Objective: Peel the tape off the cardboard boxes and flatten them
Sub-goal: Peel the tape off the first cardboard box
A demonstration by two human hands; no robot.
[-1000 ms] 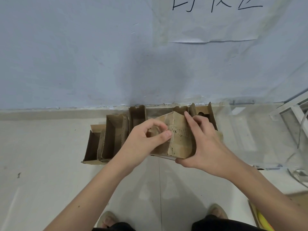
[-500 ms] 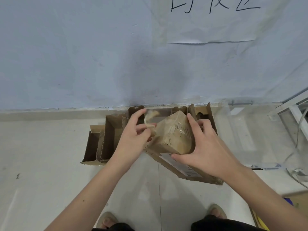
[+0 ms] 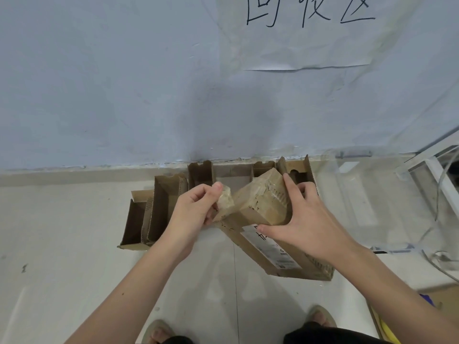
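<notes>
Your right hand (image 3: 308,219) grasps the cardboard box (image 3: 263,202), fingers over its far end and thumb under its near edge, holding it tilted above the floor (image 3: 62,244). Your left hand (image 3: 196,209), just left of the box, pinches a crumpled strip of tape (image 3: 224,199) between thumb and fingers; the strip's lower end meets the box's left edge. A white shipping label (image 3: 270,247) shows on the box's underside, its print too small to read. Behind and left of the box, a row of opened cartons (image 3: 164,207) stands on the floor against the wall (image 3: 99,83). Above the box, a paper sheet (image 3: 308,45) on the wall carries handwritten characters, apparently 回收区.
</notes>
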